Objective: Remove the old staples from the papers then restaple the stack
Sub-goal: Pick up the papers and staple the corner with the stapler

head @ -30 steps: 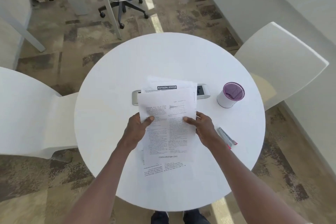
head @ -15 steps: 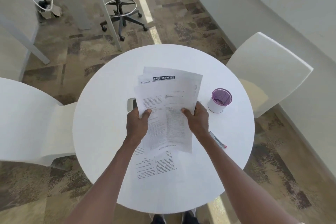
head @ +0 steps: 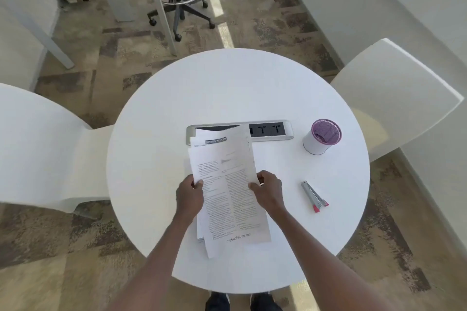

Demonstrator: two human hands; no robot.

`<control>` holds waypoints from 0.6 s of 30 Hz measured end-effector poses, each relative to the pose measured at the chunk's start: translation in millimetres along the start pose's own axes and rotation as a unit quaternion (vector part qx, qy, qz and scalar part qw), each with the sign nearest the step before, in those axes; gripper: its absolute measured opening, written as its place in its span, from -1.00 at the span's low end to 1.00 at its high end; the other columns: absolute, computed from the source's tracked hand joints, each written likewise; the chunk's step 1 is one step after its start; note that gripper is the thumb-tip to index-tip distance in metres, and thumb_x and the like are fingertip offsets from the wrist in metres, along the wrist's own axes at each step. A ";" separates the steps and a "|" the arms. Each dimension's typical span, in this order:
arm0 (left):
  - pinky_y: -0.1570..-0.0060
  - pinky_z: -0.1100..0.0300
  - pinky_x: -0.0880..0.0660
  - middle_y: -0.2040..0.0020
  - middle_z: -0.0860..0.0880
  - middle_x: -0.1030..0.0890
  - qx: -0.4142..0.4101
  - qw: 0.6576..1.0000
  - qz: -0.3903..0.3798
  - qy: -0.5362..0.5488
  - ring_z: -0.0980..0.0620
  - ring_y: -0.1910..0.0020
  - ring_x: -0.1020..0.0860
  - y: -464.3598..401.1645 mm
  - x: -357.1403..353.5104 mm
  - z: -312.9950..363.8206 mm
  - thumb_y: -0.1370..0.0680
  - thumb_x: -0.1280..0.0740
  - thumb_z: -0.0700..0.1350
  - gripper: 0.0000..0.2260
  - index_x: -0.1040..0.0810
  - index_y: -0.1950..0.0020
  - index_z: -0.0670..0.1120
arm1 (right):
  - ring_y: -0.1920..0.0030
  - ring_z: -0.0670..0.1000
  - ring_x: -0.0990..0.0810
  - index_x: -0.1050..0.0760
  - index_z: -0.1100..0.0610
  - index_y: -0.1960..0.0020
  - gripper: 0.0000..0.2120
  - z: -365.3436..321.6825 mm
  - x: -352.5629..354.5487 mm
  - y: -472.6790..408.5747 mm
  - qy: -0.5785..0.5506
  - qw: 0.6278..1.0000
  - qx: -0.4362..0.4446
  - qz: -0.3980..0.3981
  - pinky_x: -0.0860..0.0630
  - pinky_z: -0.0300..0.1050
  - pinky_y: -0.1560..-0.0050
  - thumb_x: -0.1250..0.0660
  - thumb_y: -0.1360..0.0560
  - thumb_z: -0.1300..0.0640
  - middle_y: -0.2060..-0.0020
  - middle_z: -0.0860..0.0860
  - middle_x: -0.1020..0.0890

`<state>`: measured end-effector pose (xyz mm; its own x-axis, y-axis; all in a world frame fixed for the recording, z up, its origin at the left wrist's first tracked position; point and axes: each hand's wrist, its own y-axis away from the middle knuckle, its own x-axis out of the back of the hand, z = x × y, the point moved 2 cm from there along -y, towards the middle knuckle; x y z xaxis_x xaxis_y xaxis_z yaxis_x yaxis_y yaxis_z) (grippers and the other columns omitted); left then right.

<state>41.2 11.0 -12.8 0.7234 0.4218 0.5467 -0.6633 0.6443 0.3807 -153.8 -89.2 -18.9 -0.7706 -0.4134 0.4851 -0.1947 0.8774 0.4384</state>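
A loose stack of printed papers (head: 227, 184) hangs over the middle of the round white table (head: 156, 139), its sheets slightly fanned and out of line. My left hand (head: 190, 195) grips the stack's left edge and my right hand (head: 268, 190) grips its right edge, thumbs on top. A grey stapler with red ends (head: 314, 196) lies on the table to the right of my right hand, apart from it. No staples are discernible on the sheets at this distance.
A white cup with a purple rim (head: 321, 137) stands at the right. A grey power-socket strip (head: 267, 130) is set in the table behind the papers. White chairs stand at the left (head: 43, 154) and right (head: 394, 98); a wheeled stool (head: 180, 5) is beyond.
Both hands drew the sheets closer together and lowered them toward me; the fan of pages narrowed. The view shifted, so the socket strip and stapler show fully.
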 end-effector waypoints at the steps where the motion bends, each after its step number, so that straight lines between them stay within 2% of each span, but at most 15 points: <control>1: 0.05 0.08 -0.46 -0.01 -0.12 -0.62 0.003 1.000 -0.013 -0.028 -0.20 -0.05 -0.57 0.3 -6.5 -5.4 -0.61 -0.26 -0.24 -0.87 -0.60 -0.05 -0.21 | 0.19 0.05 -0.59 -0.54 0.20 0.13 -0.97 6.0 -3.7 0.3 0.012 1.000 -0.017 0.004 -0.41 -0.28 0.34 -0.38 -0.46 0.28 0.23 -0.01 -0.64; 2: -0.13 0.02 -0.45 -0.17 -0.18 -0.57 0.015 0.998 -0.026 -0.061 -0.24 -0.20 -0.51 0.8 -12.9 -10.3 -0.62 -0.25 -0.24 -0.83 -0.60 -0.14 -0.21 | 0.18 0.08 -0.58 -0.53 0.23 0.12 -0.99 11.7 -7.1 0.8 0.023 0.999 -0.034 0.007 -0.41 -0.26 0.34 -0.35 -0.47 0.29 0.21 0.03 -0.64; 3: -0.31 -0.01 -0.35 -0.35 -0.23 -0.45 0.032 0.994 -0.041 -0.095 -0.25 -0.37 -0.38 2.4 -18.7 -13.9 -0.63 -0.24 -0.22 -0.77 -0.56 -0.26 -0.19 | 0.18 0.10 -0.57 -0.52 0.26 0.11 -0.98 16.8 -9.6 1.6 0.032 0.998 -0.050 0.010 -0.41 -0.22 0.35 -0.33 -0.47 0.29 0.17 0.08 -0.65; 5: -0.41 0.01 -0.18 -0.52 -0.28 -0.16 0.051 0.989 -0.056 -0.129 -0.24 -0.51 -0.13 6.0 -26.8 -16.0 -0.65 -0.20 -0.19 -0.69 -0.48 -0.39 -0.15 | 0.19 0.08 -0.56 -0.49 0.27 0.08 -0.95 22.7 -12.7 1.9 0.037 0.996 -0.072 0.024 -0.42 -0.15 0.33 -0.27 -0.49 0.29 0.12 0.12 -0.64; 7: -0.40 0.01 -0.18 -0.53 -0.29 -0.08 0.060 0.988 -0.054 -0.135 -0.25 -0.50 -0.09 6.6 -31.6 -13.3 -0.65 -0.18 -0.18 -0.67 -0.46 -0.41 -0.12 | 0.16 0.09 -0.56 -0.48 0.26 0.06 -0.93 22.8 -14.1 0.2 0.043 0.995 -0.079 0.036 -0.41 -0.12 0.30 -0.24 -0.50 0.28 0.09 0.12 -0.64; 12: -0.32 0.01 -0.27 -0.44 -0.29 -0.27 0.105 0.981 -0.053 -0.157 -0.22 -0.43 -0.18 -2.1 -33.2 -3.2 -0.62 -0.20 -0.14 -0.63 -0.45 -0.43 -0.10 | 0.09 0.12 -0.55 -0.51 0.24 0.00 -0.90 15.4 -14.5 -7.3 0.071 0.992 -0.092 0.043 -0.40 -0.13 0.16 -0.25 -0.52 0.26 0.07 0.09 -0.63; 15: -0.31 -0.11 -0.37 -0.45 -0.25 -0.16 0.150 0.977 -0.032 -0.149 -0.26 -0.40 -0.19 -0.7 -31.5 -1.4 -0.58 -0.21 -0.17 -0.64 -0.48 -0.38 -0.09 | 0.12 0.12 -0.53 -0.49 0.22 0.02 -0.91 8.6 -16.6 -7.1 0.070 0.992 -0.090 0.055 -0.38 -0.13 0.17 -0.24 -0.51 0.25 0.10 0.08 -0.61; 18: -0.25 -0.14 -0.41 -0.43 -0.23 -0.13 0.168 0.974 -0.019 -0.149 -0.28 -0.38 -0.18 2.1 -30.4 -2.5 -0.56 -0.21 -0.21 -0.66 -0.52 -0.32 -0.08 | 0.13 0.12 -0.53 -0.49 0.23 0.01 -0.90 4.8 -20.7 -5.9 0.067 0.992 -0.092 0.051 -0.37 -0.12 0.18 -0.22 -0.52 0.24 0.10 0.09 -0.60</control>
<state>18.3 1.2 -30.4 0.6942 0.1656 0.7005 -0.6985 0.3897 0.6001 -139.6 -84.6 -35.2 -0.6907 -0.3637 0.6250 0.0035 0.8627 0.5058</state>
